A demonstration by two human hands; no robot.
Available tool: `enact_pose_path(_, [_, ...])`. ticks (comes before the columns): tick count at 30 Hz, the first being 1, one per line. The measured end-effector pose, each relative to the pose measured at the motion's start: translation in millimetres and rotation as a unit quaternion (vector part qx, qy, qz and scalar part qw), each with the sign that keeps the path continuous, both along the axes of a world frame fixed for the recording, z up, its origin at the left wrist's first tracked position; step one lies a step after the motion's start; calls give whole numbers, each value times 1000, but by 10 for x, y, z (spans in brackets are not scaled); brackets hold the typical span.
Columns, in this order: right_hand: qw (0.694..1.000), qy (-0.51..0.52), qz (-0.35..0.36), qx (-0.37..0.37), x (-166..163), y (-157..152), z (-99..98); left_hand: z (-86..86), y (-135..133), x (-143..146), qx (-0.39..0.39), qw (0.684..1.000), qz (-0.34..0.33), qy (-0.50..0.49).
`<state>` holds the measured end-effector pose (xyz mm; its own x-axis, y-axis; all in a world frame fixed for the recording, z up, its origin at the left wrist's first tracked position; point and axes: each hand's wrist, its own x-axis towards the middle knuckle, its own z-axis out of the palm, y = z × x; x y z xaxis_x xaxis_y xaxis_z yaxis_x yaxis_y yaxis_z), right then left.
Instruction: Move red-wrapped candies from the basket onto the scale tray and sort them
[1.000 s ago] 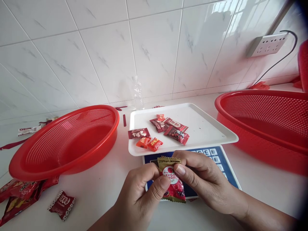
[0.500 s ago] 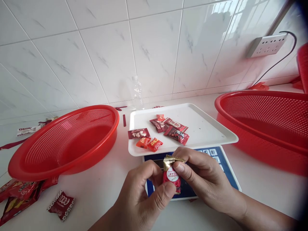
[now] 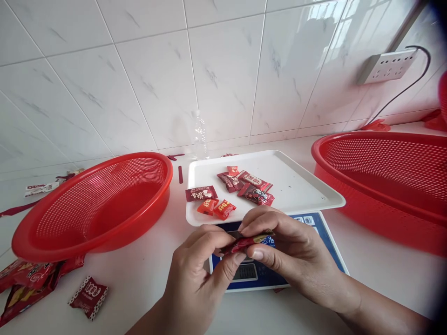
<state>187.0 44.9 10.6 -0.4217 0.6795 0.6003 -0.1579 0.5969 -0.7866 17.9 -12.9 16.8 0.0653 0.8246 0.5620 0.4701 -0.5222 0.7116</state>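
Observation:
Between my two hands is a small wrapped candy (image 3: 246, 243) in red and gold foil, held sideways above a blue and white digital scale (image 3: 319, 237). My left hand (image 3: 204, 265) pinches its left end between thumb and fingers. At the other end, the thumb and fingers of my right hand (image 3: 289, 246) are closed on the wrapper. Just beyond, the white tray (image 3: 296, 179) carries several wrapped candies, among them a dark red packet (image 3: 201, 193) and a small orange-red packet (image 3: 225, 210). The tray's near edge overlaps the back of the scale.
A red perforated basket (image 3: 139, 209) stands on the left, another red basket (image 3: 349, 195) on the right. A dark red packet (image 3: 90, 298) and larger red bags (image 3: 28, 284) lie front left. Behind the tray is a clear plastic bottle (image 3: 200, 137); a power strip (image 3: 389, 66) is on the tiled wall.
The candy has been turned from upright, its label facing me, to lying sideways. My right fingers have shifted along the wrapper, and more of the scale's display shows. The tray's candies stayed put.

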Motion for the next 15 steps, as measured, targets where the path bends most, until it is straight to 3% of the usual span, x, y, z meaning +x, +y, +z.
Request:
enact_pose_path(5, [1000,11,14,-12,-6,12,-2,-50,-23,-19,39,998,-5,-43])
enact_pose_path(15, [999,6,18,46,-2,10,15,-47,-20,-7,18,996,-54,-75])
